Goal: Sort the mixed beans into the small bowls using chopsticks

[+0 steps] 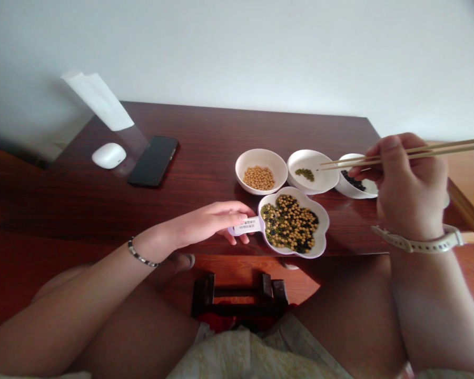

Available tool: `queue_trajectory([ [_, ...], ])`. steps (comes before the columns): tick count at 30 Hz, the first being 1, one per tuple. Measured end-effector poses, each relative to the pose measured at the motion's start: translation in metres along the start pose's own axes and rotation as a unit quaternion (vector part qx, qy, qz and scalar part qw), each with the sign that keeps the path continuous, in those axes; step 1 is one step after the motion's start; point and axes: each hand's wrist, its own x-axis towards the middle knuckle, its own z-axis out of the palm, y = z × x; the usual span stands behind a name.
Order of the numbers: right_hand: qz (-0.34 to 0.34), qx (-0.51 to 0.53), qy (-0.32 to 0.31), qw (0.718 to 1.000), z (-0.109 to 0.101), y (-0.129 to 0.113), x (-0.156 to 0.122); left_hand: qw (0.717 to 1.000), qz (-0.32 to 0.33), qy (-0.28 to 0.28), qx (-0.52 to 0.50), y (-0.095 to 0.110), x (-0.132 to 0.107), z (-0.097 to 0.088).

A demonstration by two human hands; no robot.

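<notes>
My left hand [217, 217] is closed on the short labelled handle of a flower-shaped bowl [323, 226] at the table's front edge. Mixed yellow, green and black beans [290, 223] cover its bottom. In my right hand [408, 179] is a pair of chopsticks [339, 163], their tips over the middle white bowl [326, 181]. A small pile of green beans [305, 174] lies in that bowl. A tiny dark speck shows by the tips; whether they grip it I cannot tell. Soybeans [258, 178] fill part of the left bowl [243, 158]. Black beans [353, 181] lie in the right bowl [349, 192], partly behind my fingers.
On the left of the dark wooden table [197, 131] lie a black phone [153, 160] and a rounded white case [109, 156]. A white upright object [100, 102] stands behind them. The wall [237, 58] borders the back edge. A dark stool-like frame [239, 295] is below.
</notes>
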Motion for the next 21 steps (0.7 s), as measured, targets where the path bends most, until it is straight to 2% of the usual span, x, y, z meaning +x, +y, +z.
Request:
queue_trajectory([
  [2,0.003,0.014,-0.015,1.000,0.001,0.000,0.000,1.000,0.000,0.000,0.004,0.000,0.001,0.000],
  [5,0.007,0.023,-0.077,0.997,0.004,-0.005,-0.004,1.000,-0.004,0.002,0.005,0.001,0.001,0.000],
  [10,0.045,-0.049,-0.202,0.977,0.005,-0.016,-0.016,1.000,-0.011,0.007,-0.001,0.004,0.003,0.002],
  [16,0.005,-0.162,-0.294,0.942,0.005,-0.013,-0.019,1.000,-0.002,0.012,-0.008,0.009,0.005,0.006],
  [21,-0.028,-0.191,-0.344,0.919,0.008,-0.016,-0.019,1.000,-0.004,0.007,-0.016,0.011,0.005,0.008],
])
